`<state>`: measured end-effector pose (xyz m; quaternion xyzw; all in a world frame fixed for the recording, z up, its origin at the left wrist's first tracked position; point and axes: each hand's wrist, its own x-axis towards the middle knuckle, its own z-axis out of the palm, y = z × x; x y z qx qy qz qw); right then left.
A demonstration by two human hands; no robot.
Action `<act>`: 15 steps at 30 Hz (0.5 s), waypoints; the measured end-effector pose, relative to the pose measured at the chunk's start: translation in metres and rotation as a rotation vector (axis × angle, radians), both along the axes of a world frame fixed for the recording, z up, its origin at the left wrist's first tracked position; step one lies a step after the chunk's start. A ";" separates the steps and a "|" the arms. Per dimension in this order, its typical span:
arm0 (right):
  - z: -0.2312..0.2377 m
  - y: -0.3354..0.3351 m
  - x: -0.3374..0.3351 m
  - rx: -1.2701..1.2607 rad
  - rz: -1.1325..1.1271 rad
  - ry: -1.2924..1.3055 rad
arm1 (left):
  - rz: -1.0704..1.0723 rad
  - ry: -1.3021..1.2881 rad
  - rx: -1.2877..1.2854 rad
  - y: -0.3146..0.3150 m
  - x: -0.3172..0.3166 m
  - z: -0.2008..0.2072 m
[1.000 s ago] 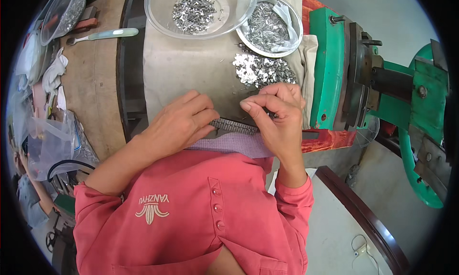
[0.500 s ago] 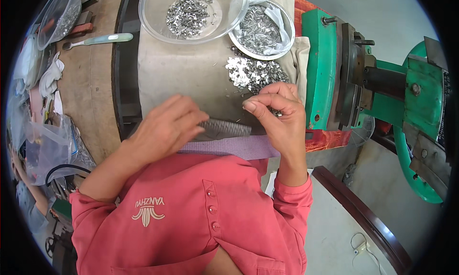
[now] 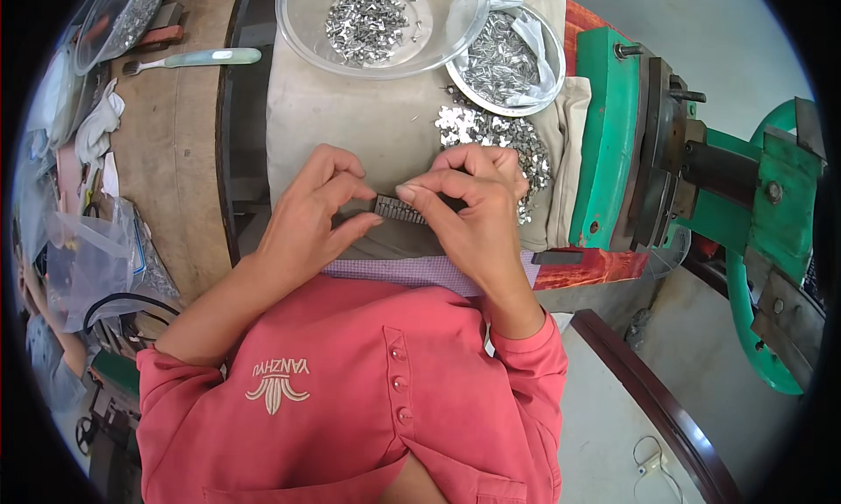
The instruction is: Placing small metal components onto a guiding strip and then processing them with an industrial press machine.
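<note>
A dark, narrow metal block with a row of slots (image 3: pixel 399 211) is on the cloth-covered bench in front of me. My left hand (image 3: pixel 320 208) has thumb and fingers curled at the block's left end, gripping it. Above its other end, my right hand (image 3: pixel 477 208) pinches thumb and index finger together; anything between them is too small to make out. That hand covers the block's right part. Just beyond the right hand lies a loose pile of small shiny metal pieces (image 3: pixel 464 126), partly hidden by it.
A clear plastic bowl (image 3: pixel 287 33) of small metal parts stands at the back, beside a white bowl (image 3: pixel 503 110) of thin metal pins. A green machine (image 3: pixel 604 145) borders the right. On the wooden board (image 3: pixel 188 145) at left lies a brush (image 3: pixel 210 57).
My right hand has moved left, its pinched fingertips now over the slotted block. The left hand has settled at the block's end, and the view has shifted slightly.
</note>
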<state>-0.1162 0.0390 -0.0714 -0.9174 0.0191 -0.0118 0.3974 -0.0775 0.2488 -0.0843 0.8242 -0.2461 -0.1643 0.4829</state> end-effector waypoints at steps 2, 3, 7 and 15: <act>-0.001 0.004 0.002 -0.030 0.016 -0.007 | 0.002 0.013 -0.005 -0.001 0.001 -0.001; -0.002 0.006 0.003 -0.058 0.033 -0.019 | 0.005 0.021 -0.009 -0.001 0.002 -0.002; -0.002 0.009 0.007 -0.089 0.042 -0.014 | -0.023 0.042 0.011 0.000 0.004 -0.004; -0.003 0.012 0.007 -0.141 0.035 -0.041 | -0.006 0.107 -0.005 -0.003 0.006 -0.001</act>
